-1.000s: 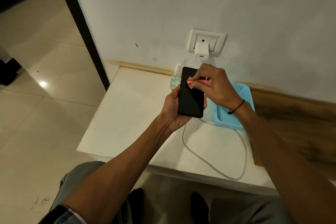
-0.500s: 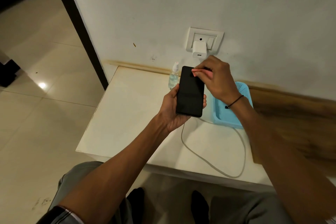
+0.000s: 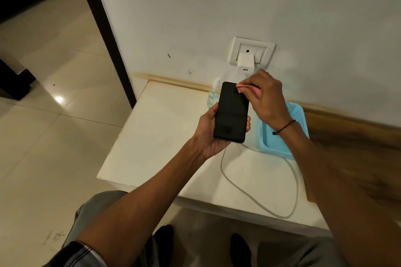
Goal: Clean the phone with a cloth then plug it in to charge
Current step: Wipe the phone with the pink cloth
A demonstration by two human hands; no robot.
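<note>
A black phone (image 3: 231, 112) is held upright, screen toward me, above the white table (image 3: 165, 136). My left hand (image 3: 209, 134) grips its lower half from behind. My right hand (image 3: 264, 97) pinches a small pink cloth (image 3: 239, 87) against the phone's top right corner. A white charger adapter (image 3: 244, 63) sits in the wall socket (image 3: 251, 54) just beyond the phone. A grey cable (image 3: 256, 199) loops across the table below my hands; its ends are hidden.
A clear spray bottle (image 3: 213, 95) stands at the wall, partly behind the phone. A light blue perforated basket (image 3: 282, 136) sits on the table under my right wrist. A dark door frame (image 3: 104, 34) and tiled floor (image 3: 54, 115) lie to the left. My knees are below the table's near edge.
My right hand has slid the pink cloth up the screen from the upper middle to the top right corner. The left hand has kept the phone in place.
</note>
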